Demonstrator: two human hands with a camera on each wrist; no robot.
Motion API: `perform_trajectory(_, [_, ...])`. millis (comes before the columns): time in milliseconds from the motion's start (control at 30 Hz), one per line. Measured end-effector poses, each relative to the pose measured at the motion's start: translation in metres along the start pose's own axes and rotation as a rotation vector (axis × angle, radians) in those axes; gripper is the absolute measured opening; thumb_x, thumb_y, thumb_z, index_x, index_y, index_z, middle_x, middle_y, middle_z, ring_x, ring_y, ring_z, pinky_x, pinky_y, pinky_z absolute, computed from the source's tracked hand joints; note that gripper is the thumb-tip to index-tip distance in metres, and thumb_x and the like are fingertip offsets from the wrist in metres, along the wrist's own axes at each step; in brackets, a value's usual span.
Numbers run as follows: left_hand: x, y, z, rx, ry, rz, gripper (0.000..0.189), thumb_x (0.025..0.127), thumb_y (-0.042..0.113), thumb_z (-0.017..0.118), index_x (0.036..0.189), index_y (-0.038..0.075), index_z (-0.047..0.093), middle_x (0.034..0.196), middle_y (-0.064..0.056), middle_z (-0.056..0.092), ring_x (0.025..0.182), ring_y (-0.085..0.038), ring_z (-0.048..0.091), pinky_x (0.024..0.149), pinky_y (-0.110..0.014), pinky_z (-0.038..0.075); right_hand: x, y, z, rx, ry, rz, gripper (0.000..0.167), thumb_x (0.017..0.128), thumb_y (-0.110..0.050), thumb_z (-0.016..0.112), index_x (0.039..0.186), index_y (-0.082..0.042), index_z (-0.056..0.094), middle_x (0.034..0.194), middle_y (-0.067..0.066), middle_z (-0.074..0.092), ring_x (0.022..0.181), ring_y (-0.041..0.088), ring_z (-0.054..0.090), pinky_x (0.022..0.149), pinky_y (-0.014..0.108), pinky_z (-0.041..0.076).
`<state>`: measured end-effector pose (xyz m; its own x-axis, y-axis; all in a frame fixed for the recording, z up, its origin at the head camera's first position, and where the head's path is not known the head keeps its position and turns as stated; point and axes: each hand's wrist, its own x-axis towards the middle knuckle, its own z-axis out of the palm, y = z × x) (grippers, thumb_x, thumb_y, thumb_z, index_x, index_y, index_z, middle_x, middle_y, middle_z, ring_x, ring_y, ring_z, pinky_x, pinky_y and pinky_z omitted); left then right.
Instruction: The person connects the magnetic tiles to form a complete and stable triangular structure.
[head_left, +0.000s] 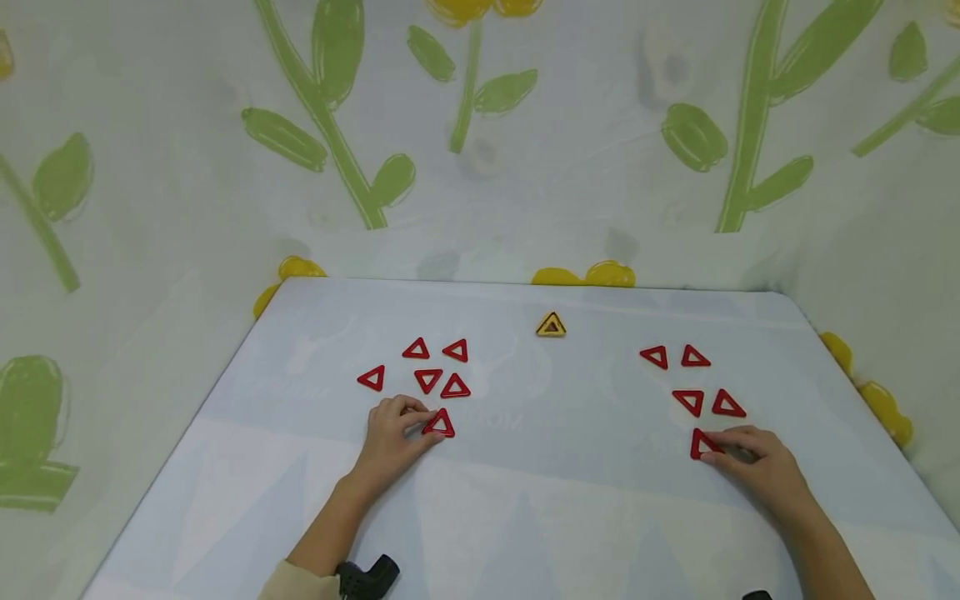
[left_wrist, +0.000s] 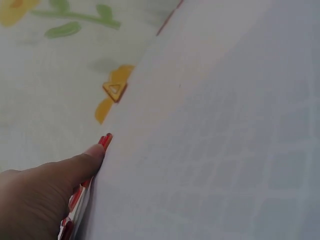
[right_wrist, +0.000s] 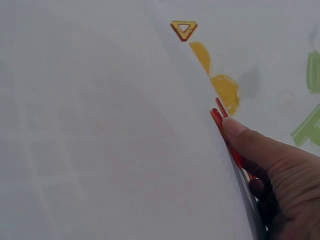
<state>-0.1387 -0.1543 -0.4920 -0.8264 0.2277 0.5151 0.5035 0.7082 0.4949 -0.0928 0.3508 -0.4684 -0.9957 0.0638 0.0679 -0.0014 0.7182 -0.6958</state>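
On the left half of the white table, my left hand point(head_left: 393, 433) pinches a red triangle frame point(head_left: 448, 423) between thumb and fingers. Just beyond it lies a loose group of several more red triangles, such as one upside-down triangle point(head_left: 427, 381). Over on the right half, my right hand point(head_left: 761, 462) pinches another red triangle point(head_left: 695, 448) by its right side. Several red triangles, among them a tilted one point(head_left: 727, 404), lie beyond that hand. In both wrist views the thumbs point(left_wrist: 92, 155) point(right_wrist: 235, 129) press on red pieces seen nearly edge-on.
A yellow triangle point(head_left: 551, 325) lies alone near the table's far edge, between the two red groups. The table point(head_left: 555, 517) meets a wall cloth point(head_left: 540, 208) printed with green stems and yellow flowers. A dark wrist device point(head_left: 367, 577) sits by the left sleeve.
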Motion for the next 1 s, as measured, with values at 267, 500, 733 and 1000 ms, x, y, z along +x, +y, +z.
perform_trajectory(267, [0.001, 0.005, -0.001, -0.007, -0.079, -0.044, 0.03, 0.069, 0.022, 0.084, 0.096, 0.012, 0.077, 0.092, 0.0, 0.057, 0.089, -0.018, 0.05, 0.09, -0.049, 0.03, 0.001, 0.0, 0.008, 0.024, 0.029, -0.116, 0.029, 0.078, -0.021, 0.078, 0.103, -0.006, 0.073, 0.092, -0.017, 0.062, 0.09, -0.008, 0.043, 0.074, 0.009, 0.035])
perform_trajectory(500, [0.001, 0.012, 0.0, -0.015, -0.101, -0.066, 0.03, 0.069, 0.023, 0.084, 0.097, 0.013, 0.077, 0.091, 0.002, 0.056, 0.09, -0.017, 0.051, 0.089, -0.047, 0.031, 0.003, 0.0, 0.017, 0.088, 0.039, -0.219, 0.025, 0.076, -0.01, 0.078, 0.099, -0.004, 0.073, 0.091, -0.012, 0.064, 0.089, -0.007, 0.048, 0.076, 0.005, 0.036])
perform_trajectory(733, [0.001, 0.022, 0.007, -0.055, -0.095, -0.003, 0.03, 0.069, 0.021, 0.083, 0.098, 0.013, 0.077, 0.087, 0.004, 0.055, 0.085, -0.014, 0.051, 0.085, -0.047, 0.031, 0.002, -0.01, 0.02, 0.067, 0.033, -0.233, 0.024, 0.075, -0.012, 0.079, 0.098, -0.007, 0.074, 0.091, -0.009, 0.065, 0.087, -0.005, 0.048, 0.073, 0.008, 0.037])
perform_trajectory(1000, [-0.003, 0.021, 0.008, -0.031, -0.107, -0.016, 0.029, 0.07, 0.021, 0.083, 0.097, 0.015, 0.077, 0.087, 0.007, 0.053, 0.083, -0.011, 0.049, 0.084, -0.045, 0.029, 0.005, -0.018, 0.038, 0.094, 0.034, -0.359, 0.027, 0.07, -0.006, 0.081, 0.096, -0.007, 0.075, 0.089, -0.007, 0.066, 0.087, -0.005, 0.049, 0.075, 0.008, 0.037])
